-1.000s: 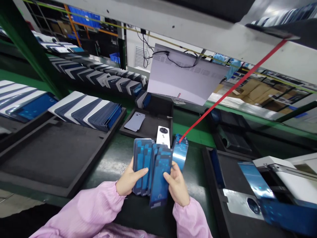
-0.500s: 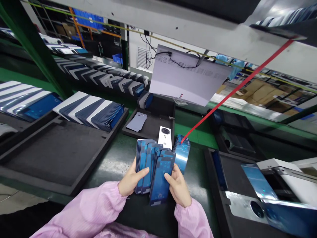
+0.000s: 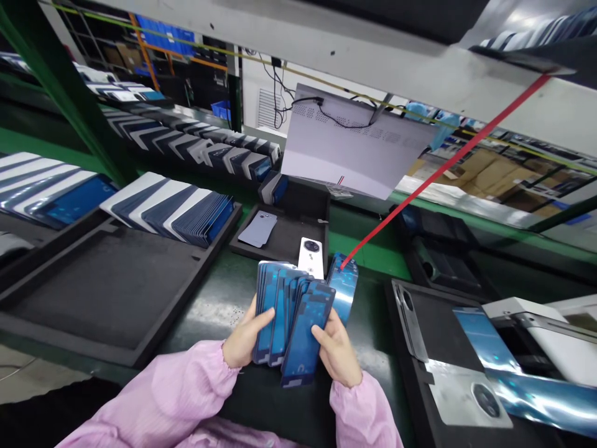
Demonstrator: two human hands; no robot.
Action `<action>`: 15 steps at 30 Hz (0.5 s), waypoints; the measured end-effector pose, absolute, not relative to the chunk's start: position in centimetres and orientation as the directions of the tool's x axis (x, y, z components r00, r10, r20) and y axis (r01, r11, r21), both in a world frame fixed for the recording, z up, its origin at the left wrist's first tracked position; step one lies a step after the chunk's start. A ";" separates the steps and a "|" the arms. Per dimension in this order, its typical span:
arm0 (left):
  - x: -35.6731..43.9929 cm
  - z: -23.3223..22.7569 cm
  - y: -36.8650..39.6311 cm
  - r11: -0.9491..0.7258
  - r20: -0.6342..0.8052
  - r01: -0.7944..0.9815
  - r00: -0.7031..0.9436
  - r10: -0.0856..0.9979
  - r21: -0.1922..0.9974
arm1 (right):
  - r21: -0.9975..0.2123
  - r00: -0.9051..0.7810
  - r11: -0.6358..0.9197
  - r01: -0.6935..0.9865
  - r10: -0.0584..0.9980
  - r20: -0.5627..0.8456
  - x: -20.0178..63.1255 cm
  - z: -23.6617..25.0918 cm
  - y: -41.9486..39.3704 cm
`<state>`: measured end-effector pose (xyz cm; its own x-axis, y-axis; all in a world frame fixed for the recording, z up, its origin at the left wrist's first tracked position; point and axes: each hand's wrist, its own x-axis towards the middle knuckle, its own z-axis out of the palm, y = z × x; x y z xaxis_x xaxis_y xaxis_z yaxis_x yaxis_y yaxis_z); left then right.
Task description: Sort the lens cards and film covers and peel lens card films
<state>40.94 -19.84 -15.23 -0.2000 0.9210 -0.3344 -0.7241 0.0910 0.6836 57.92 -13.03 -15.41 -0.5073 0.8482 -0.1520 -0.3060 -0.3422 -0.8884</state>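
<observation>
Both hands grip a fanned stack of phone back covers [image 3: 303, 336], their blue film sides facing me. My left hand [image 3: 247, 336] clasps the left part of the stack, thumb across the front cover. On the right edge, my right hand [image 3: 338, 348] pinches the foremost covers, which tilt to the right. Behind the stack stands a white phone back cover [image 3: 310, 256] with a round camera ring. Another pile of blue-filmed covers [image 3: 344, 289] rests just right of it on the dark green bench [image 3: 209, 305].
To the left lies a black foam tray [image 3: 102, 292] with a row of covers [image 3: 172, 208] at its far end. A smaller black tray [image 3: 291, 233] holds grey covers [image 3: 258, 229]. At right, another tray [image 3: 396, 348] carries loose covers. A red strap [image 3: 448, 171] slants down to the bench.
The covers in my hands have spread a little wider, and the right ones have shifted slightly right. My left thumb has slid left. Covers in the right-hand tray have changed position.
</observation>
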 end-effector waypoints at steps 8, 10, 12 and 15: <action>40.9 -15.6 -19.8 0.074 -0.304 -0.646 -0.253 0.919 0.760 | -0.889 -0.450 -0.289 -0.356 0.887 -0.108 59.0 -14.7 -12.6; 41.0 -15.7 -19.7 0.066 -0.287 -0.635 -0.252 0.924 0.770 | -0.902 -0.493 -0.303 -0.308 0.862 -0.121 58.4 -15.0 -13.0; 41.0 -15.7 -19.6 0.068 -0.304 -0.685 -0.230 0.925 0.725 | -0.908 -0.533 -0.322 -0.269 0.835 -0.138 58.0 -15.4 -13.2; 40.7 -15.5 -19.5 0.067 -0.348 -0.754 -0.220 0.911 0.653 | -0.898 -0.488 -0.324 -0.297 0.860 -0.149 58.3 -15.5 -12.9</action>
<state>40.75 -19.53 -15.55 -0.2201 0.9112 -0.3483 -0.7545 0.0673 0.6529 58.26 -12.92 -15.47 -0.4879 0.8602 -0.1486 -0.2967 -0.3235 -0.8985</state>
